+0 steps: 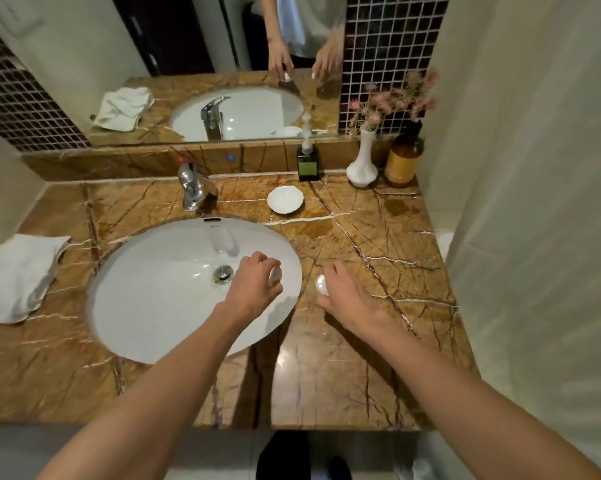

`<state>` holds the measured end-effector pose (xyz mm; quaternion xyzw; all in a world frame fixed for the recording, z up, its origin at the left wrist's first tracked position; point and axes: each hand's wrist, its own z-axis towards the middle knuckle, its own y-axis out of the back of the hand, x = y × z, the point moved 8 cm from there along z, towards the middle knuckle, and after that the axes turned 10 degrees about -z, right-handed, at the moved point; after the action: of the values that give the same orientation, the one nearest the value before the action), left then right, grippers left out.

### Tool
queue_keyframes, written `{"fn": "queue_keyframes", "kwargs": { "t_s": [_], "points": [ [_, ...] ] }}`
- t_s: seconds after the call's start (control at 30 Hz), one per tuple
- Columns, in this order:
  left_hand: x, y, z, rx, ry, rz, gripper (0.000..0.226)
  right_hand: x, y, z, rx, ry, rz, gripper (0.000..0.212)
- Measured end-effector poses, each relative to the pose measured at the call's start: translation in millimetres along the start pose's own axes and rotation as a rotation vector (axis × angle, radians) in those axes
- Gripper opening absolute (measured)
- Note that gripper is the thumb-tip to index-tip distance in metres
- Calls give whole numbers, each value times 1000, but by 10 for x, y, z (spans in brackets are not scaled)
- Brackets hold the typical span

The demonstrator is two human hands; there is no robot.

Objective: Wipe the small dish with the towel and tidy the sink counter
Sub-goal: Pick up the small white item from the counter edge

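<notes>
The small white dish [285,199] sits on the brown marble counter [378,244] behind the sink, right of the tap. A crumpled white towel [18,278] lies on the counter at the far left. My left hand [254,285] hovers over the right side of the white sink basin [153,299], its fingers closed on a small white object [275,275]. Just right of the basin's rim, my right hand [347,299] is low over the counter, pinching a small round white object [321,285]. What these two items are cannot be told.
A chrome tap [192,188] stands behind the basin. Along the back ledge stand a green pump bottle [307,164], a white vase with pink flowers [363,164] and an amber bottle [403,161]. A mirror [188,64] is behind them; a pale curtain [534,202] hangs at the right.
</notes>
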<state>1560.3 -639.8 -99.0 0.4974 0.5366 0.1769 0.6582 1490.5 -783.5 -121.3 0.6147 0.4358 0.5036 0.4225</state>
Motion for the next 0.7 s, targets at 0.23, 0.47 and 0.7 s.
{"fn": "queue_keyframes", "kwargs": {
  "t_s": [0.23, 0.47, 0.7],
  "points": [
    [434, 296, 803, -33, 18, -68, 43, 184, 79, 919, 13, -33, -33, 46],
    [531, 247, 1553, -33, 33, -142, 50, 142, 79, 1467, 39, -121, -30, 41],
    [422, -7, 2258, -51, 33, -158, 54, -96, 38, 1601, 11, -158, 70, 42]
  ]
}}
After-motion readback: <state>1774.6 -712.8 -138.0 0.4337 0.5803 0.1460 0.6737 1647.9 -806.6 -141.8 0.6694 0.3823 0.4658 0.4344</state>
